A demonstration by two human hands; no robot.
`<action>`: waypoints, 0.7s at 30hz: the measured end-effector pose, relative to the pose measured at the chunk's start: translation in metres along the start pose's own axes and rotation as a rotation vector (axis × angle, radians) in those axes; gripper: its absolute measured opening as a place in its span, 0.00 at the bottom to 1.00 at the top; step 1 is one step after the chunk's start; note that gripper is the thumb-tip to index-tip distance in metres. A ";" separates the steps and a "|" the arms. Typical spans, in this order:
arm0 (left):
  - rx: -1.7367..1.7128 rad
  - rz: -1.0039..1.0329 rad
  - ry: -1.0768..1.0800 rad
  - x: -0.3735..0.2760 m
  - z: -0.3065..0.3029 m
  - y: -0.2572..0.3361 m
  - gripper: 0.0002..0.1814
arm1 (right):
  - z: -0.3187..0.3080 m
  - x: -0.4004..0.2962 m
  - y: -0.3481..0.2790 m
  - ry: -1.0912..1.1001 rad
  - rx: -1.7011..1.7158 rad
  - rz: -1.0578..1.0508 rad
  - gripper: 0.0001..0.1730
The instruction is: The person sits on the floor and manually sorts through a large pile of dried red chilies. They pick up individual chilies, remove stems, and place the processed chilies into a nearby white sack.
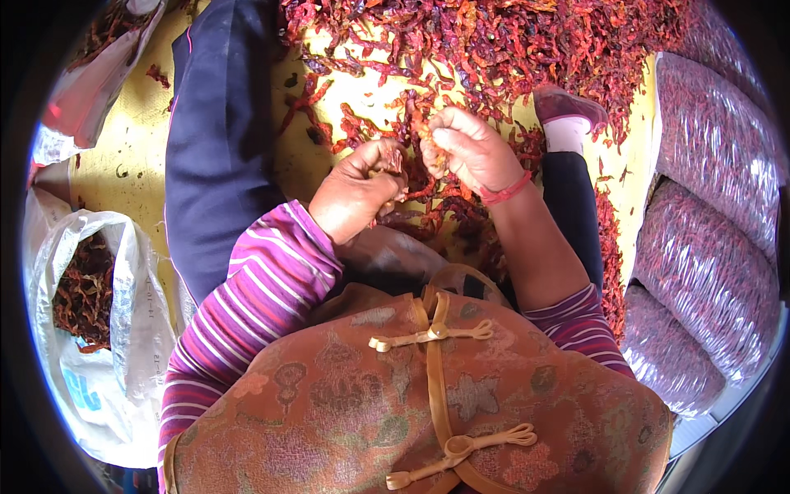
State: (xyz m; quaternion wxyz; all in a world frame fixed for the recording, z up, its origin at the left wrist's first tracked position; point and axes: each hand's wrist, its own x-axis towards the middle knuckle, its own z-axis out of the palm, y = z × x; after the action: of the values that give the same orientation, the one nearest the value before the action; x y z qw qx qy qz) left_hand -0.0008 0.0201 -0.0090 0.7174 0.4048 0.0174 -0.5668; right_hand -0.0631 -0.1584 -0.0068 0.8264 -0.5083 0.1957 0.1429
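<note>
My left hand [364, 188] is closed around some dried chili pieces, whose pale and reddish ends show between the thumb and fingers. Just to its right, my right hand [466, 151] pinches an orange-red dried chili [431, 139] between thumb and fingers. The two hands are close together but apart, raised over loose dried red chilies [361, 126] between my legs. A large heap of dried red chilies [531, 46] spreads beyond the hands on a yellow mat [382, 86]. How many pieces each hand holds is hidden by the fingers.
Several clear plastic bags packed with red chilies [703, 265] are stacked at the right. An open white woven sack [139, 370] with dark dried chilies [83, 296] stands at the left, another sack [92, 92] above it. My shod foot [565, 111] rests beside the heap.
</note>
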 end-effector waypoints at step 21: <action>0.146 -0.085 -0.382 -0.023 -0.002 0.004 0.06 | 0.044 -0.038 -0.015 -0.277 -0.220 0.181 0.19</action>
State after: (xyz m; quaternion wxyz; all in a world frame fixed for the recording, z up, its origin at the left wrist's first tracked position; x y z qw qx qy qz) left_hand -0.0050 0.0393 0.0031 0.6519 0.3400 -0.1430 -0.6626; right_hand -0.0825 -0.1269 0.0402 0.7687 -0.5513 0.1082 0.3056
